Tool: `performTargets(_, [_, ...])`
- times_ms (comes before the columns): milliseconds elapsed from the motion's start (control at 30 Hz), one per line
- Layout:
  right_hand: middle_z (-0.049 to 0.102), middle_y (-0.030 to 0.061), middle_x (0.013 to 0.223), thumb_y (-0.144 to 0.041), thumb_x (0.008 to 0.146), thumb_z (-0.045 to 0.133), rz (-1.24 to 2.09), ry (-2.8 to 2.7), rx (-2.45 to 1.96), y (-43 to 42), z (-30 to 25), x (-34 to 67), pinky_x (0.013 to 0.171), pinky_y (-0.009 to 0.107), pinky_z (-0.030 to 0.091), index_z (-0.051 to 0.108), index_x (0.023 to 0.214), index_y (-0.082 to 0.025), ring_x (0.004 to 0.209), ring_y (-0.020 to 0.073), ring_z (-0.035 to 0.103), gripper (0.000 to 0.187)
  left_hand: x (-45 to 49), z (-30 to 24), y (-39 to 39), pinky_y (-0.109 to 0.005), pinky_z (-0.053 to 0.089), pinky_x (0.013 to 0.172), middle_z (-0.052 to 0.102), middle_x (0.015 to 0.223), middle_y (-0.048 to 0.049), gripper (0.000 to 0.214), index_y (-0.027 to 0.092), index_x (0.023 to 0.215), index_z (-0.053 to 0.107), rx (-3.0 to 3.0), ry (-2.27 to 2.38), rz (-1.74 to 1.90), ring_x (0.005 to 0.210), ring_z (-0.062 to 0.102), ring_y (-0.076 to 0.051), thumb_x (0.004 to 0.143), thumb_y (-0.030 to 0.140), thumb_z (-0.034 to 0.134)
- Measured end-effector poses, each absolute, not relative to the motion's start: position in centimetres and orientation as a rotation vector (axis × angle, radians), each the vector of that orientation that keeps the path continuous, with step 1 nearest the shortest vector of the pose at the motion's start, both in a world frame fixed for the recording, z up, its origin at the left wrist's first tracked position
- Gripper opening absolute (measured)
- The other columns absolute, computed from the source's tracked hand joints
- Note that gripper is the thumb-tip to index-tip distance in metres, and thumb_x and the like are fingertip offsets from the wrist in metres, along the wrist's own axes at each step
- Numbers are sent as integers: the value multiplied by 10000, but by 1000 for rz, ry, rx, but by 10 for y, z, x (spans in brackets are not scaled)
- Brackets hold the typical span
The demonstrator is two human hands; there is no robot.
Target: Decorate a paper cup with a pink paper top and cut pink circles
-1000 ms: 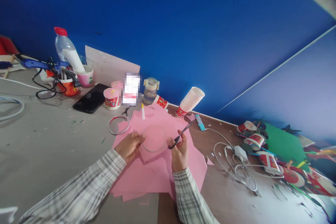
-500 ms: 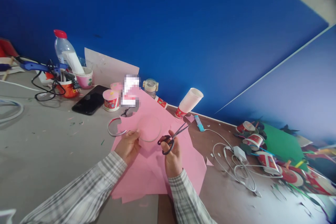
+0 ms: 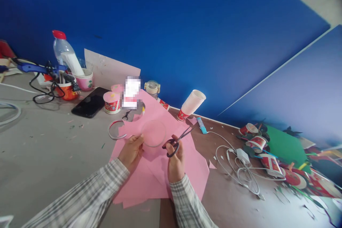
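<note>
My left hand (image 3: 132,151) pinches the left edge of a thin pale ring (image 3: 155,146) between thumb and fingers. Pink shows inside its outline; whether that is a disc or the paper behind, I cannot tell. In my right hand (image 3: 176,162) are dark-handled scissors (image 3: 175,146), held by the loops, with the blades pointing up and to the right. The blades are slightly apart and do not touch the ring. Beneath both hands lie large overlapping sheets of pink paper (image 3: 157,183). A white and red curved strip (image 3: 109,130) rests just left of the paper.
Behind the paper stand a pink-topped cup (image 3: 112,105), a lidded jar (image 3: 152,88) and a tilted stack of paper cups (image 3: 192,104). A black phone (image 3: 89,103) lies left. White cables (image 3: 242,171) and decorated cups (image 3: 271,165) spread across the right side.
The view has shifted slightly, so things on the table sit a little further left. Both hands keep their holds, and the ring has moved slightly right and down.
</note>
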State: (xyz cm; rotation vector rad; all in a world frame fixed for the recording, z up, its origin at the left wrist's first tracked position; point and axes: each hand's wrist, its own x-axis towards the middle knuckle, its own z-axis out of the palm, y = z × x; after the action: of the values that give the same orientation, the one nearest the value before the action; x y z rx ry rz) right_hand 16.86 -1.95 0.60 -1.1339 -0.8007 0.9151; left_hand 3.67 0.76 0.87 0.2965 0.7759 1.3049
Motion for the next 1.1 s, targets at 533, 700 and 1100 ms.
performTargets(533, [516,-28,516,-495,675,587,1238,-1251,-1156,-37,7,160,414,226,376,582,931,-186,470,152,469,401,20,8,21,-143,142,218,333,236,180,400,232,403,414,293,1052,1509,202,233,-11,376,404,775])
performTargets(700, [524,-30,506,-543,670,560,1213,-1203,-1114,-36,7,161,436,247,409,565,943,-191,468,162,491,445,19,6,23,-154,133,211,318,242,183,383,239,409,414,309,1105,1524,192,224,-17,405,429,747])
performTargets(1100, [535,-35,467,-459,706,552,1212,-1232,-1137,-38,7,157,400,234,383,576,934,-206,453,166,495,342,22,7,22,-163,142,244,344,264,176,393,231,415,426,293,1094,1532,236,231,-16,387,426,765])
